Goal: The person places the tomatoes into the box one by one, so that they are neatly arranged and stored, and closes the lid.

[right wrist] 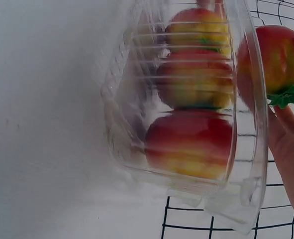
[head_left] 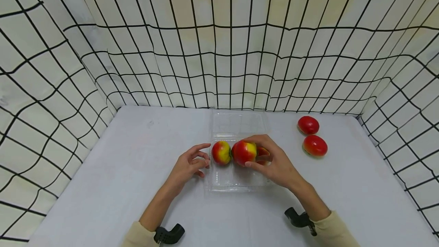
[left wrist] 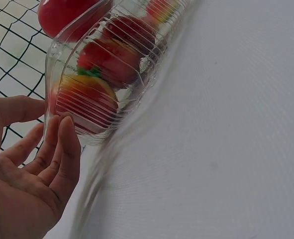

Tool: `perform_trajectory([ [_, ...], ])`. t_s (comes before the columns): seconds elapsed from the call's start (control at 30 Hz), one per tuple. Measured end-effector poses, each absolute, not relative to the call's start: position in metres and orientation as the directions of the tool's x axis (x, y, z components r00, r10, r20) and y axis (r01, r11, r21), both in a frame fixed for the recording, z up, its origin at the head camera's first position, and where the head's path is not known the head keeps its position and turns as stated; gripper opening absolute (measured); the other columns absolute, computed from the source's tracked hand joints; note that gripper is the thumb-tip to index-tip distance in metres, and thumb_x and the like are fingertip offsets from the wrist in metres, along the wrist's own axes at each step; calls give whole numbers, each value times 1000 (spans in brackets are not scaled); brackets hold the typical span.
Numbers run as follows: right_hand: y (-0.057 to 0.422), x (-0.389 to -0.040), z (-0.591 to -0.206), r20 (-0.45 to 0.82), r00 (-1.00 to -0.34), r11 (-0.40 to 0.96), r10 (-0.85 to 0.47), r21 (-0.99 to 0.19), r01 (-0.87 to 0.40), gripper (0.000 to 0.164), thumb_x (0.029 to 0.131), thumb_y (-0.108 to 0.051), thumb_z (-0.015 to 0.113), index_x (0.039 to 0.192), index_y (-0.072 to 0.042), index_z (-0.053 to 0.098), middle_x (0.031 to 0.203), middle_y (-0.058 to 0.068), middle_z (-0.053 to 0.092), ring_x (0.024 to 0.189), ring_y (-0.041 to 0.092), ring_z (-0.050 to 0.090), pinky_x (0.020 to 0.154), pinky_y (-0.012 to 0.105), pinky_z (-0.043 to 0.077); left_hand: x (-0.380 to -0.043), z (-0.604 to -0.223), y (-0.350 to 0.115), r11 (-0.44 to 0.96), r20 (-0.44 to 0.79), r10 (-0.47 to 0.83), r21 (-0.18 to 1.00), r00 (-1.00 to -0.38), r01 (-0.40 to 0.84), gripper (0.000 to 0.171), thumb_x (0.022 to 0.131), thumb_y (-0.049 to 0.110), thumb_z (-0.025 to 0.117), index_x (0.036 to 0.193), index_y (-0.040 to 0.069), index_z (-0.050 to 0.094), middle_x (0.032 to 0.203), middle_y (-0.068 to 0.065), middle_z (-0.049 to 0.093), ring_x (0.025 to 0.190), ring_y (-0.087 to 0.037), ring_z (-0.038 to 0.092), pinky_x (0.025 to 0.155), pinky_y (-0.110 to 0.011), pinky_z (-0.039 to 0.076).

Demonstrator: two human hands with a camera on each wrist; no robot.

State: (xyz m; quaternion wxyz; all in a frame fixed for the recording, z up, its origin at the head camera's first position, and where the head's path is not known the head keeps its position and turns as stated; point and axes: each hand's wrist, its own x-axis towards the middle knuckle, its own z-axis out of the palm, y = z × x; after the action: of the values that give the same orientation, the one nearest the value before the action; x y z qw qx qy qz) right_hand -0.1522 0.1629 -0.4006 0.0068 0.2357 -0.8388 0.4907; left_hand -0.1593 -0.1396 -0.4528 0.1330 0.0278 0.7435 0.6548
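Observation:
A clear plastic clamshell box [head_left: 226,182] lies open on the table, lid folded back. Inside, a red-and-yellow tomato [head_left: 221,153] sits at the left; through the wall the right wrist view shows several, including a tomato [right wrist: 191,144] at the near end. My right hand [head_left: 276,163] grips another red-and-yellow tomato [head_left: 245,152], with a green leafy top [right wrist: 287,96], above the box's row. It partly hides a tomato [head_left: 263,151] beneath. Beside the box's left wall, my left hand [head_left: 188,165] has loosely bent fingers [left wrist: 67,142] touching or very near the rim.
Two plain red tomatoes, a back one [head_left: 308,125] and a front one [head_left: 315,145], lie to the right of the box. A white cloth covers the table [head_left: 137,144]. Black netting [head_left: 231,54] over white walls bounds the back and both sides.

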Motion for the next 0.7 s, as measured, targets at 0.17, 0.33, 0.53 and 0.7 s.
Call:
perform_trajectory([
  [0.17,159,-150,-403,225,-883,403,-411,-825,-397,63,86,-23,86,141,-33,57,142,-3,57,128,24,59,93,31,62,-159,-453,-140,140,-161,213,981,-964,-133,53,99,12,68,149,18,54,110,-11,62,91,-23,68,71,-26,62],
  [0.33,154,-149,-404,228,-874,397,-430,-821,-410,63,86,-24,85,142,-31,58,143,-3,58,129,22,59,97,34,61,-159,-454,-140,147,-153,219,981,-964,-123,52,99,13,67,149,18,54,111,-12,62,91,-22,68,72,-26,62],
  [0.53,149,-147,-405,215,-876,386,-432,-833,-396,61,88,-26,84,143,-32,58,143,-3,58,133,24,56,101,46,60,-159,-453,-140,138,-143,222,984,-964,-114,53,98,13,69,149,17,55,111,-13,63,89,-21,68,70,-27,62],
  [0.7,145,-145,-408,199,-884,412,-422,-827,-382,66,86,-29,85,146,-29,56,146,-1,57,133,25,56,103,44,59,-159,-453,-140,133,-143,221,984,-965,-115,53,98,13,69,148,17,55,111,-11,63,89,-20,68,70,-27,62],
])
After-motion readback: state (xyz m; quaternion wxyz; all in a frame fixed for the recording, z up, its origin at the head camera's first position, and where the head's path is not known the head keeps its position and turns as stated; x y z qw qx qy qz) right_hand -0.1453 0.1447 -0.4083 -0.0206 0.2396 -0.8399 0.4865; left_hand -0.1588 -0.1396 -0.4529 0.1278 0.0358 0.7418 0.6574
